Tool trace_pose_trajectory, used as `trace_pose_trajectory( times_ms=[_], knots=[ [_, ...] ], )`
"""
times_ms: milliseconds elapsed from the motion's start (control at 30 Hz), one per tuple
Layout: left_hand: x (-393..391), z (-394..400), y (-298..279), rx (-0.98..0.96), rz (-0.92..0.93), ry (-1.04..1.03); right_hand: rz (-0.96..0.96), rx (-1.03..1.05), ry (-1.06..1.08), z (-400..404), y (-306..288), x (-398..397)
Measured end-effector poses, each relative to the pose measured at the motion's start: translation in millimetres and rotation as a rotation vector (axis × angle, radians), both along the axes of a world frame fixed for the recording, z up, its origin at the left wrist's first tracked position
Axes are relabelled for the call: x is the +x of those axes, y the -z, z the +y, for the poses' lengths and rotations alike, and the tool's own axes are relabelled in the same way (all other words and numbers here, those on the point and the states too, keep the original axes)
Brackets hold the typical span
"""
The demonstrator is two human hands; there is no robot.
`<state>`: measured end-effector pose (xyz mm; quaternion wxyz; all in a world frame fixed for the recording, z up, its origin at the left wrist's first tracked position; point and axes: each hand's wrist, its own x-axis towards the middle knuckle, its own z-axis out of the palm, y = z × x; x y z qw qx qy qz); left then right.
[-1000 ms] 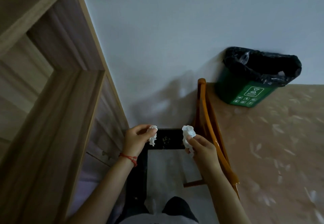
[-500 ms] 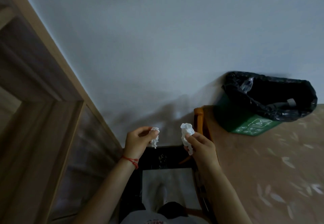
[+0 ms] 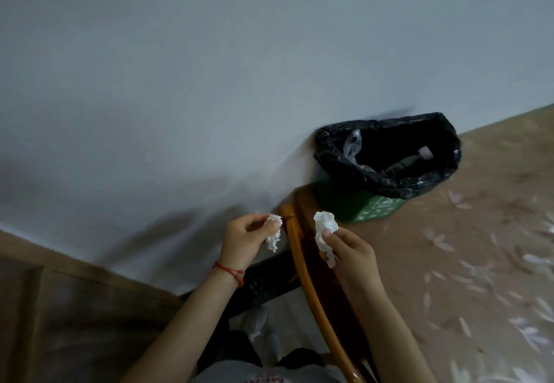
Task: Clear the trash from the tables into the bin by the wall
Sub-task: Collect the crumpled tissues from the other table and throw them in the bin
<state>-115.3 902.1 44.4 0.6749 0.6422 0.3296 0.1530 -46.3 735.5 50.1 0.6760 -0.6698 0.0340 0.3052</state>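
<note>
My left hand pinches a small crumpled white tissue between thumb and fingers. A larger crumpled white tissue is pinched by my right hand. Both hands are raised side by side in front of me. The green bin with a black liner stands on the floor against the wall, up and to the right of my hands. A clear plastic bottle with a white cap lies inside it.
An orange wooden chair frame runs between my hands and down to the right. The pale wall fills the upper view. Patterned beige floor spreads right. A wooden door frame is at lower left.
My view has swung right and nearer to the bin, so its inside with the bottle shows. The door frame has slid off to the lower left. Both hands keep their tissues.
</note>
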Motion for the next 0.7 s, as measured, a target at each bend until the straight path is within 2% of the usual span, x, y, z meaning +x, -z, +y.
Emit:
trace_pose_trajectory(
  times_ms=[200, 433, 700],
  knots=[
    [51, -10, -4, 0.021, 0.022, 0.267, -0.001, -0.011, 0.285, -20, -4, 9],
    [85, -12, -14, 0.064, 0.028, 0.543, -0.006, -0.014, 0.518, -26, -6, 3],
    [100, -11, -19, 0.043, 0.022, 0.657, -0.006, 0.013, 0.606, -16, -9, 0]
  ],
)
